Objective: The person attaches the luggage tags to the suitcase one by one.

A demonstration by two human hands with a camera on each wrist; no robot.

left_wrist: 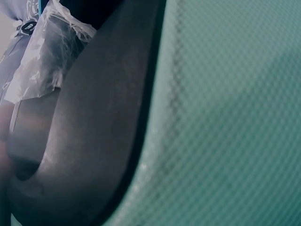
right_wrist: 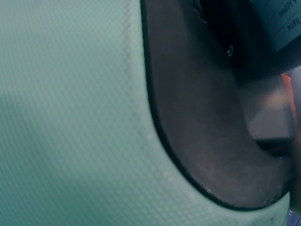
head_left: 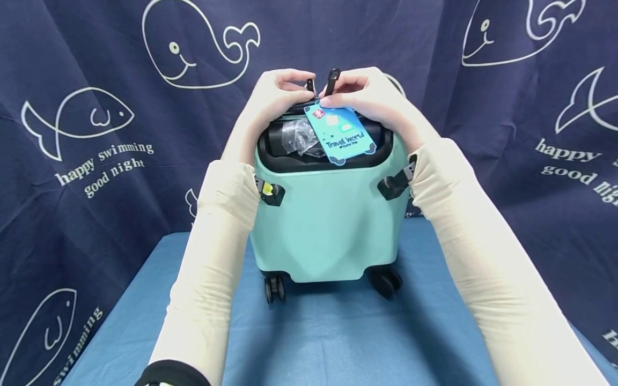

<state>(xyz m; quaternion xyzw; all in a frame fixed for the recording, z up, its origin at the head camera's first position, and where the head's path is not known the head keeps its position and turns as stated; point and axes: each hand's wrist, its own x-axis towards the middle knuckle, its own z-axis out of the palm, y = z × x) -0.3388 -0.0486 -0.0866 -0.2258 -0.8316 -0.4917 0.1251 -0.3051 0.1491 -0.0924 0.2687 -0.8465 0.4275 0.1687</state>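
Observation:
A small mint-green suitcase (head_left: 328, 225) stands upright, with a black recess in its upper part. At its top my right hand (head_left: 374, 99) pinches a black strap (head_left: 332, 81) between thumb and fingers. From there a light-blue luggage tag (head_left: 340, 134) printed "Travel World" hangs over the recess. My left hand (head_left: 275, 99), just to the left, pinches a small black strap end (head_left: 310, 84) at the handle. Crumpled clear plastic wrap (left_wrist: 44, 61) covers part of the handle area. In the right wrist view the tag's printed side (right_wrist: 282, 23) shows "Name" and "Address".
Black caster wheels (head_left: 274, 289) support the suitcase on a blue cloth-covered table (head_left: 318, 343). Close behind hangs a navy curtain (head_left: 116, 214) with white whale and fish drawings. Both cream sleeves (head_left: 207, 268) reach forward on either side of the suitcase.

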